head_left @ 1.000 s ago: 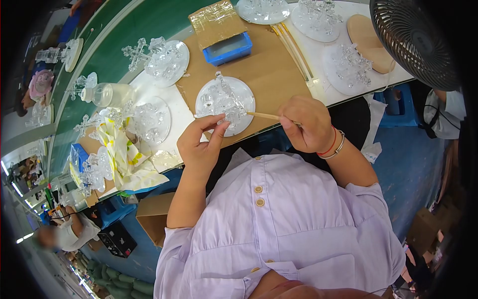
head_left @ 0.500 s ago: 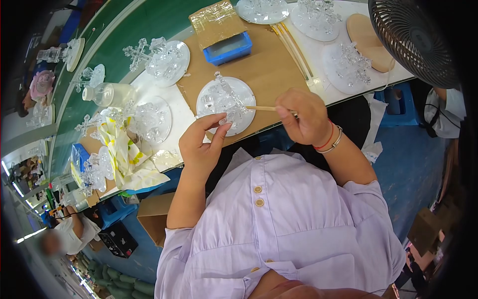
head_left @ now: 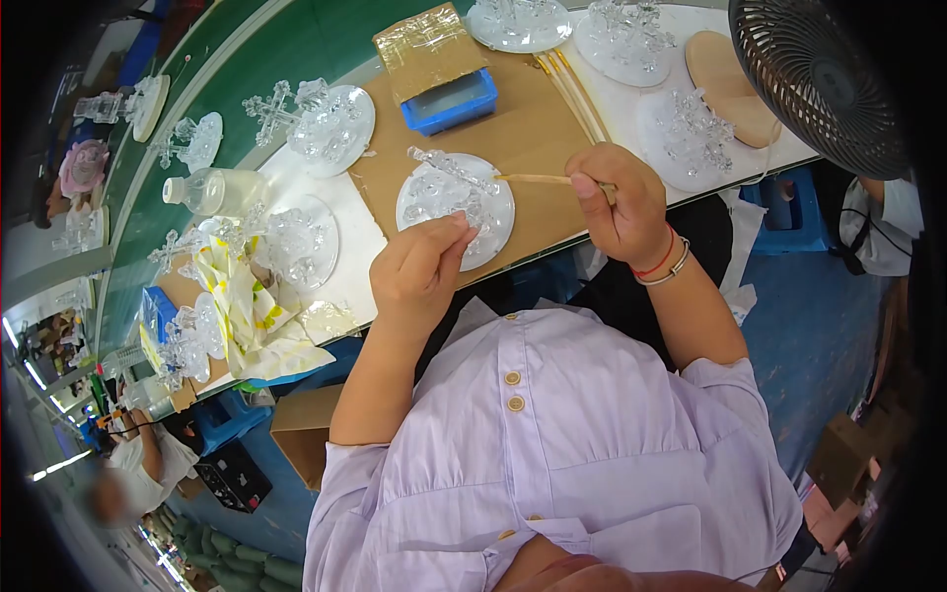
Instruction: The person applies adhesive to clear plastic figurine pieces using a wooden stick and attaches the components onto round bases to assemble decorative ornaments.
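Observation:
A clear, crystal-like ornament on a round white base [head_left: 498, 229] lies in front of me on a brown cardboard sheet [head_left: 547, 123]. My left hand [head_left: 419, 266] pinches at the near side of the ornament, thumb and fingertips together; the exact part between them is hidden. In my right hand [head_left: 626, 202] is a thin wooden brush [head_left: 538, 179], held level. Its tip meets the ornament's long clear upright [head_left: 454, 169], which leans over the base.
Behind the ornament stands a blue box [head_left: 449, 104] with a cardboard flap. Several brushes [head_left: 574, 99] lie on the sheet. More clear ornaments [head_left: 335, 123], a plastic bottle [head_left: 217, 190], a yellow-patterned cloth [head_left: 232, 306] and a black fan [head_left: 824, 79] surround it. Another person sits at lower left.
The ornament has shifted slightly right and its upright has turned, leaning further left. My left thumb and fingers have closed together. My right hand has moved up and right with the brush.

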A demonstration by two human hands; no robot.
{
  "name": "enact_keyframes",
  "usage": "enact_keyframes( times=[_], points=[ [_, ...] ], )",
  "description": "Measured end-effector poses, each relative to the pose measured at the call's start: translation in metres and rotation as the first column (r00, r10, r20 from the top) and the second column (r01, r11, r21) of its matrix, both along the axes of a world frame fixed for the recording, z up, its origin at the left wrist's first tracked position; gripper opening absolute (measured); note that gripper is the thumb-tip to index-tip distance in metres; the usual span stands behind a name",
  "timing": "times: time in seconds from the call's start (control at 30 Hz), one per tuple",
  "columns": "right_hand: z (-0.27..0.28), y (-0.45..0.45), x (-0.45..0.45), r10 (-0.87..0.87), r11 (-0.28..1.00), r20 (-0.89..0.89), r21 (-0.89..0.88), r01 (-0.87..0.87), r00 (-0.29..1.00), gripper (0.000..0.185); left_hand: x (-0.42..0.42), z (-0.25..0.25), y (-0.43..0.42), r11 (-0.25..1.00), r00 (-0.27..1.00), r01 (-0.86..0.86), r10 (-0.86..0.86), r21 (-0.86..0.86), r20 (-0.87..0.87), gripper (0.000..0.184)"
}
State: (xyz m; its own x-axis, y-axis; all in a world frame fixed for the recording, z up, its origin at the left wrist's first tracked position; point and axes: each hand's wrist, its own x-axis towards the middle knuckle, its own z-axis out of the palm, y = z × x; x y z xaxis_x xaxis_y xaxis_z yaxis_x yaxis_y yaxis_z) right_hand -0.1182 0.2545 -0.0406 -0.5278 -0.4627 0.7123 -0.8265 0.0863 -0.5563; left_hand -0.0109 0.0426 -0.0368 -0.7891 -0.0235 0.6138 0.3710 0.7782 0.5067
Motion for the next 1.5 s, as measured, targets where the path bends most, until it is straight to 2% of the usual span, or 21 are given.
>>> enact_keyframes(
  times=[0.27, 0.43, 0.57, 0.63, 0.87, 1.03, 1.17, 1.5],
  points=[
    [-0.003, 0.000, 0.000, 0.003, 1.000, -0.009, 0.017, -0.003, 1.000, 0.005, -0.001, -0.002, 0.004, 0.999, 1.000, -0.004, 0.004, -0.039, -0.016, 0.015],
    [0.005, 0.008, 0.007, 0.044, 0.998, 0.061, 0.042, -0.047, 0.997, 0.004, -0.001, -0.001, 0.002, 0.999, 1.000, 0.019, -0.019, -0.026, 0.006, 0.016],
    [0.002, 0.001, 0.004, 0.009, 1.000, -0.003, 0.007, -0.009, 1.000, 0.004, 0.000, 0.002, 0.000, 0.999, 0.999, 0.037, -0.037, -0.017, 0.030, 0.016],
    [0.000, 0.000, 0.005, 0.046, 0.999, -0.018, 0.020, -0.046, 0.999, 0.005, 0.001, 0.003, -0.001, 0.998, 0.998, 0.048, -0.046, -0.036, 0.040, 0.016],
    [0.005, 0.006, 0.013, 0.087, 0.996, 0.049, -0.002, -0.087, 0.995, 0.005, 0.000, 0.003, -0.002, 0.998, 0.998, 0.051, -0.050, -0.035, 0.038, 0.016],
    [0.002, 0.002, 0.011, 0.074, 0.997, -0.035, 0.013, -0.074, 0.997, 0.004, 0.000, 0.005, -0.003, 0.997, 0.998, 0.051, -0.050, -0.053, 0.032, 0.015],
    [0.005, 0.007, 0.023, 0.106, 0.994, 0.002, 0.026, -0.106, 0.994, 0.004, 0.000, 0.004, -0.003, 0.997, 0.998, 0.057, -0.055, -0.059, 0.032, 0.015],
    [0.008, 0.006, 0.022, 0.074, 0.997, -0.008, 0.030, -0.074, 0.997, 0.005, 0.000, 0.011, -0.009, 0.997, 0.999, 0.041, -0.041, -0.062, 0.003, 0.024]
  ],
)
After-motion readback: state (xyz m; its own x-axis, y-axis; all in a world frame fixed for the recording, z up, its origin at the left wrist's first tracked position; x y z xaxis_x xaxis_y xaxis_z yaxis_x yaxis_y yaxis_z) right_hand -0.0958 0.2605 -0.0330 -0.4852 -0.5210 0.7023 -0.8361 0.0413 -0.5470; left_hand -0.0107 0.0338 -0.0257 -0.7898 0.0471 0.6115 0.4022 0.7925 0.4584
